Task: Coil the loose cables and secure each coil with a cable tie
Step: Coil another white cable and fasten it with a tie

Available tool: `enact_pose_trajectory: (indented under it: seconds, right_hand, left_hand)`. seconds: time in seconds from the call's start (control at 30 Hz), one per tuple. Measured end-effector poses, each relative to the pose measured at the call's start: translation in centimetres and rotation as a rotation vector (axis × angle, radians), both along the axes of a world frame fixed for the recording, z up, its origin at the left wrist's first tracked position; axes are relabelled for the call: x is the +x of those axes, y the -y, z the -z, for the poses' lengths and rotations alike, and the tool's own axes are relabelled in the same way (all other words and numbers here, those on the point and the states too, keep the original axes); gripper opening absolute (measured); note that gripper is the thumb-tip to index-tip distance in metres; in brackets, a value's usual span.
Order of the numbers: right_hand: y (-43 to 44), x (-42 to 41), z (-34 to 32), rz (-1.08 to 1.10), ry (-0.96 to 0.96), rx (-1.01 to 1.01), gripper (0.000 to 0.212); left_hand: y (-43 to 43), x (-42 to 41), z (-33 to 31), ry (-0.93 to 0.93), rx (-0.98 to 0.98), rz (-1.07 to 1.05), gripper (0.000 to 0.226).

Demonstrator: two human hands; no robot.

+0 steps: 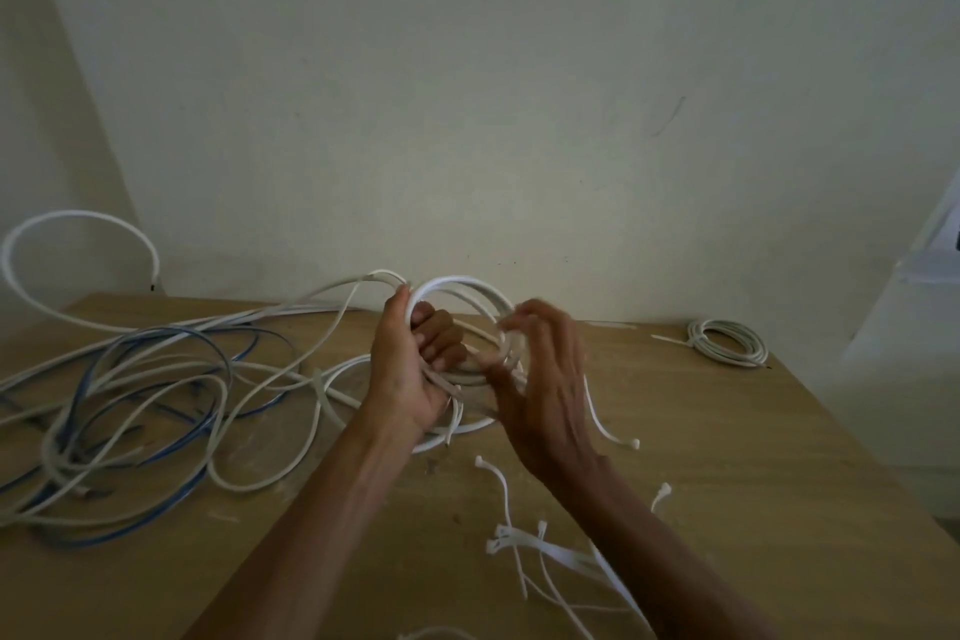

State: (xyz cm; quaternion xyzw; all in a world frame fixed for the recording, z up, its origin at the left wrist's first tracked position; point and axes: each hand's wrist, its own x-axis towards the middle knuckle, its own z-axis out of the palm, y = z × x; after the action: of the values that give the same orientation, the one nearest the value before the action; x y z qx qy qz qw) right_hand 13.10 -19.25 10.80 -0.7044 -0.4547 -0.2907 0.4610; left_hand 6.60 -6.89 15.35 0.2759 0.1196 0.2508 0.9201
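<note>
My left hand (410, 369) grips a small coil of white cable (462, 288), held upright above the wooden table (727, 431). My right hand (545, 379) is at the coil's right side, fingers curled at the loops and blurred. A white cable tie (610, 431) hangs from under that hand, its head near the table. I cannot tell exactly how it is held. Several loose white cable ties (540, 546) lie on the table in front of me.
A tangle of loose white and blue cables (130, 405) covers the table's left part, with one white loop (78, 224) arching up by the wall. A tied white coil (727, 343) lies at the far right corner. A plain wall stands just behind the table.
</note>
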Motion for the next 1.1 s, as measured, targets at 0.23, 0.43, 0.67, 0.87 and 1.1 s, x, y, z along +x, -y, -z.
enact_pose_trajectory:
  seconds: [0.23,0.43,0.67,0.87,1.1]
  right_hand:
    - [0.7,1.9,-1.5,-0.272,-0.601,0.184,0.052]
    - [1.1,3.7,-0.9,0.008,-0.212,0.142,0.034]
    - [2.8,4.2,-2.7,-0.1,-0.339,-0.129,0.049]
    - [5.2,5.9,-3.5,0.025,-0.445,-0.813,0.077]
    - [4.2,5.5,-2.9,-0.421,-0.64,-0.464,0.009]
  left_hand:
    - [0.4,-0.1,0.5,0.009,0.307,0.187,0.05]
    - [0.7,-0.1,0.4,-0.05,0.326,0.281,0.052]
    - [-0.6,-0.2,0.4,-0.197,0.312,0.013,0.057]
    - [-2.4,-0.7,-0.9,-0.169,0.221,-0.148,0.057]
    - [-4.8,-1.4,-1.2,-0.136,0.242,-0.264,0.055]
